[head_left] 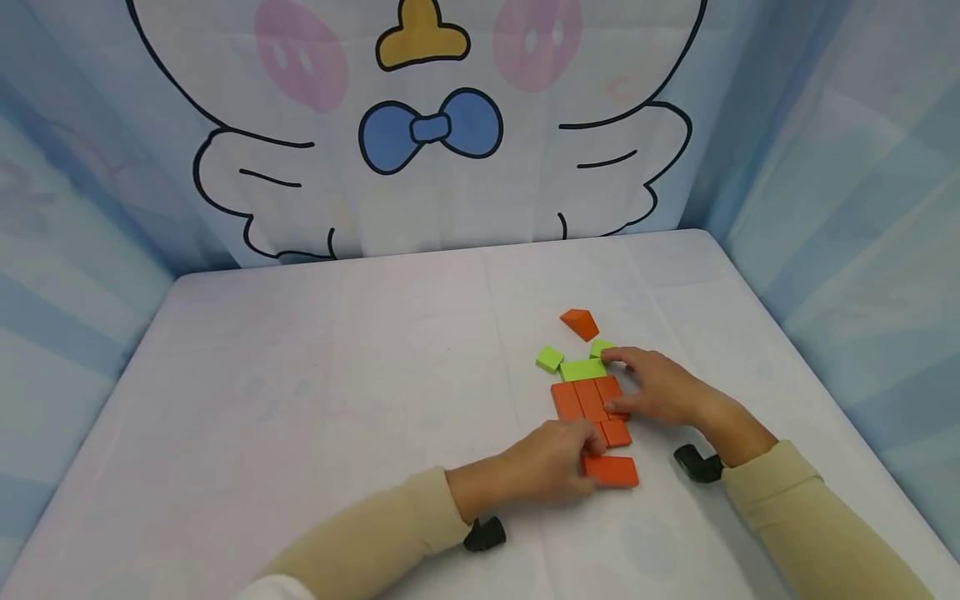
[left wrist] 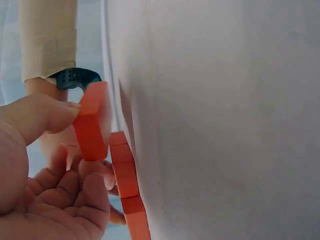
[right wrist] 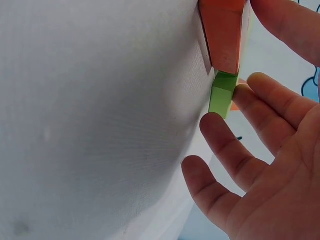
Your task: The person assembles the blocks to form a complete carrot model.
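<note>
My left hand (head_left: pixel 551 458) pinches a flat orange block (head_left: pixel 615 472) between thumb and fingers at the near end of a layout of blocks; the left wrist view shows this block tilted, apart from the row of orange blocks (left wrist: pixel 124 172) behind it. My right hand (head_left: pixel 663 387) lies along the right side of the layout with loosely spread fingers. Its thumb is at the orange blocks (head_left: pixel 588 400), and its index fingertip at a small green block (head_left: pixel 598 345). A wider green block (head_left: pixel 582 370) touches the orange ones. In the right wrist view, the fingertips are beside a green block (right wrist: pixel 222 95).
Another small green block (head_left: pixel 550 359) sits at the layout's upper left, and an orange angular block (head_left: pixel 581 323) lies beyond it. Dark wrist-worn devices (head_left: pixel 699 464) stick out at both cuffs. The white table (head_left: pixel 375 358) ends at a printed curtain (head_left: pixel 450 200).
</note>
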{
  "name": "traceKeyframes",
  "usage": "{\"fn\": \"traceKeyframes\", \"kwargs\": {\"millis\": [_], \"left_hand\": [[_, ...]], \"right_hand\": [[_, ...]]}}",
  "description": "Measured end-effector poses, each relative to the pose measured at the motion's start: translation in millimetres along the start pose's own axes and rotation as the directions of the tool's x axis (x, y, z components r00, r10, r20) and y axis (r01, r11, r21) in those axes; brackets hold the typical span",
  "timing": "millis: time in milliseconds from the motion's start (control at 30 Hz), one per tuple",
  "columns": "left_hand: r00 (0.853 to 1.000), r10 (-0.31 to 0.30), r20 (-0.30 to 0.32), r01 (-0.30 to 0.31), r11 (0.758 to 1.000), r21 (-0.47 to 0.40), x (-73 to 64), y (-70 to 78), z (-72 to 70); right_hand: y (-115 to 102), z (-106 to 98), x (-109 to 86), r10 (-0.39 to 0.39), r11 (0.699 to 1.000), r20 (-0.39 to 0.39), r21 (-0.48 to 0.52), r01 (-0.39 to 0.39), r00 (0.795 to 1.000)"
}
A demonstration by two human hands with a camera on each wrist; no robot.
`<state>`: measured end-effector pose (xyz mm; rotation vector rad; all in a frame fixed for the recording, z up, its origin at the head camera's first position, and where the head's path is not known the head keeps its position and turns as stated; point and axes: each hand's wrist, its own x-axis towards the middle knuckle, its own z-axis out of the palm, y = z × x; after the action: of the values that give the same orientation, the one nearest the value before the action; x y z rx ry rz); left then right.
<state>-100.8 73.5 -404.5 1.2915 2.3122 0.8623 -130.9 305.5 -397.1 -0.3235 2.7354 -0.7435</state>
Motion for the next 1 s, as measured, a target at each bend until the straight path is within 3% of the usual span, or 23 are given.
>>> {"fn": "traceKeyframes", "kwargs": {"millis": [233,433,600,1000], "left_hand": [[0.998,-0.049,0.048,0.048,0.999,0.015,1.5,1.6,2.8],[0.999,-0.004,0.039,-0.003,0.983,0.184,6.6,-3.4,0.9],[1.000,0.025,0.019,-0.030,0.962,0.273,10.3,-8.3,-0.3],[0.997,-0.071,0.004,0.067,0.961,0.268,16.0,-6.7,0.4]], "right_hand": [[1,0,0.2,-0.005,1.000,0.001,-0.005,0.005,1.000],[1,0,0.1,-0.013,1.000,-0.005,-0.008,0.013,1.000],[1,0,0.1,-0.008,1.000,0.001,-0.008,0.008,1.000],[0,-1,1.2,-0.006,1.000,0.009,-0.006,0.006,1.000]]}}
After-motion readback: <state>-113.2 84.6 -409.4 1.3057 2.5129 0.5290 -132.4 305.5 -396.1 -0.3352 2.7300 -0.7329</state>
